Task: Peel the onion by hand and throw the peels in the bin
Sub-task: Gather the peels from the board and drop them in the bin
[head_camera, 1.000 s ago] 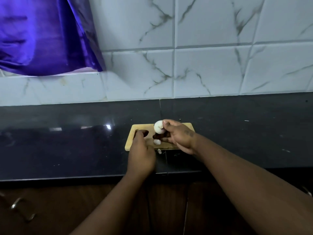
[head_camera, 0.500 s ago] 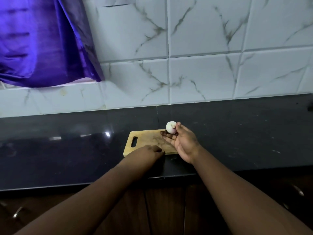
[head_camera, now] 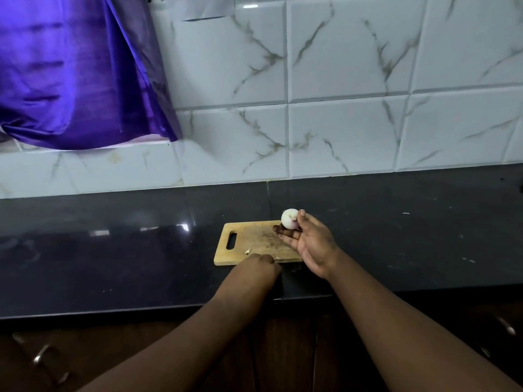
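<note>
A small peeled onion [head_camera: 289,219], white with a purple tinge, is held at the fingertips of my right hand [head_camera: 310,244] above the far right corner of a wooden cutting board [head_camera: 254,241]. My left hand [head_camera: 259,265] rests at the board's near edge with its fingers curled under; whether it holds peels is hidden. A small peel scrap [head_camera: 248,251] lies on the board near that hand. No bin is in view.
The board lies on a black stone counter [head_camera: 113,250] backed by white marbled wall tiles [head_camera: 339,123]. A purple curtain [head_camera: 70,72] hangs at the upper left. Brown cabinet doors with metal handles [head_camera: 42,355] run below the counter edge.
My left hand slid from the board's handle end to its near edge and closed. The peel pieces that lay by the board are gone from sight. The right hand lifted the onion slightly farther back.
</note>
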Motion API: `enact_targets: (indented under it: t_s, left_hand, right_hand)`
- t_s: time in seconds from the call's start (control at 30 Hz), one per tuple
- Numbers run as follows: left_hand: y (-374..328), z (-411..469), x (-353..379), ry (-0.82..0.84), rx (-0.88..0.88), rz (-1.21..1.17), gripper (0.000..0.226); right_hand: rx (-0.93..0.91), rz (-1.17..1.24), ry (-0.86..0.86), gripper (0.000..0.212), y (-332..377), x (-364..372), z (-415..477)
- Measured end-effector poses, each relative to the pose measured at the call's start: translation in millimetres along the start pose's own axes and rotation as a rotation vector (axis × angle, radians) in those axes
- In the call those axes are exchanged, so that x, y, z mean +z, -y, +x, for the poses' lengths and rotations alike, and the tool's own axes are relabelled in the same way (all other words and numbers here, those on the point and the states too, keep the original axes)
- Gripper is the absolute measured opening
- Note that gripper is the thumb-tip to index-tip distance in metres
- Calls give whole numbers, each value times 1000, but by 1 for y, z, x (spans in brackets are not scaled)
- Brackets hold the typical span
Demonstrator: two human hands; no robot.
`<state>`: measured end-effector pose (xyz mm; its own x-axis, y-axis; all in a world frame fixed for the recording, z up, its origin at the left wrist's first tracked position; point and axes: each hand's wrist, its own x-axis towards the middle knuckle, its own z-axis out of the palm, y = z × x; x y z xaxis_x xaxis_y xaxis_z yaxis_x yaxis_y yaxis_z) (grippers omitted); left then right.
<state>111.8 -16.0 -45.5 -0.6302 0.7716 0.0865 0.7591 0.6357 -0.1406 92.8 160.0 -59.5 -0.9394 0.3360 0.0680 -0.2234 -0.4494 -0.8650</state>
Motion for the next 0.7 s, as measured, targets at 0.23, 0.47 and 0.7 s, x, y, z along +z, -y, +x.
enact_targets:
  t_s: [0.23,0.47,0.7]
  left_hand:
    - [-15,-24,15,-211,-34,-103,41]
    - [26,9,23,-629,-523,-699,27]
    - [55,34,21,-312,-379,-376,25]
  right_hand:
    - [50,-250,19,37,-10,20,-22]
    - [96,-162,-61,31,-10,35,-11]
    - [75,-461,-108,23,-19,41,8]
